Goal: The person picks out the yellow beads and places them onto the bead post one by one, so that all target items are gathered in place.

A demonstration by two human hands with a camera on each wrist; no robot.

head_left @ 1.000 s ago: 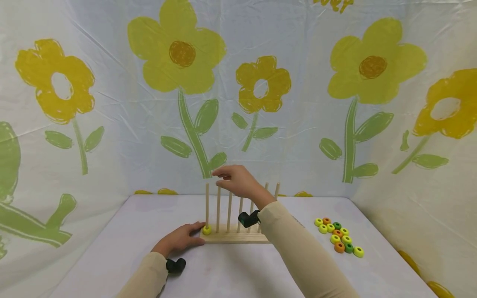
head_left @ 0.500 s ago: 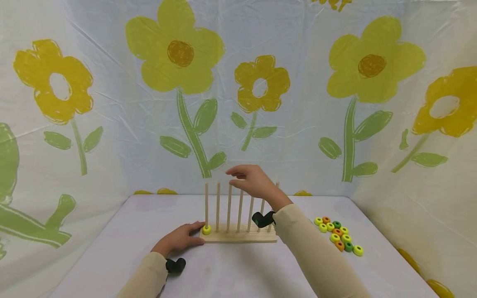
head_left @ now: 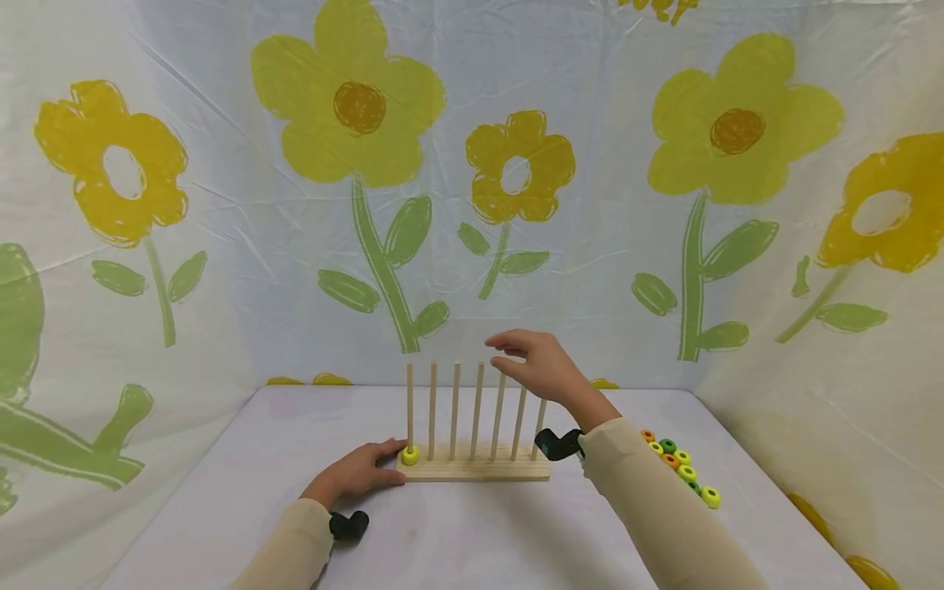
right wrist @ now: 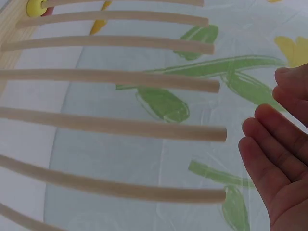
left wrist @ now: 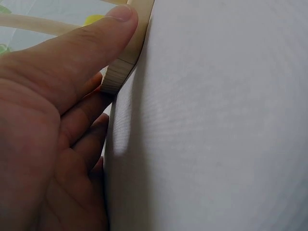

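Note:
A wooden stand [head_left: 479,470] with a row of several upright pegs stands on the table. One yellow bead [head_left: 410,456] sits at the foot of its leftmost peg. My left hand [head_left: 356,470] holds the left end of the base, thumb at the front edge and fingers toward the back; in the left wrist view the thumb [left wrist: 91,45] lies against the wood. Above the pegs on the right side is my right hand [head_left: 542,365], fingers relaxed and holding nothing. The right wrist view shows its fingers [right wrist: 274,144] just beyond the peg tips.
Loose yellow, orange and green beads [head_left: 710,496] lie on the table [head_left: 472,549] to the right, partly hidden by my right sleeve [head_left: 649,492]. A flower-printed cloth [head_left: 590,246] hangs behind the table and along both sides.
My right hand has moved rightward above the row of pegs, from near the left pegs toward the right ones. The left hand, stand and yellow bead have stayed put.

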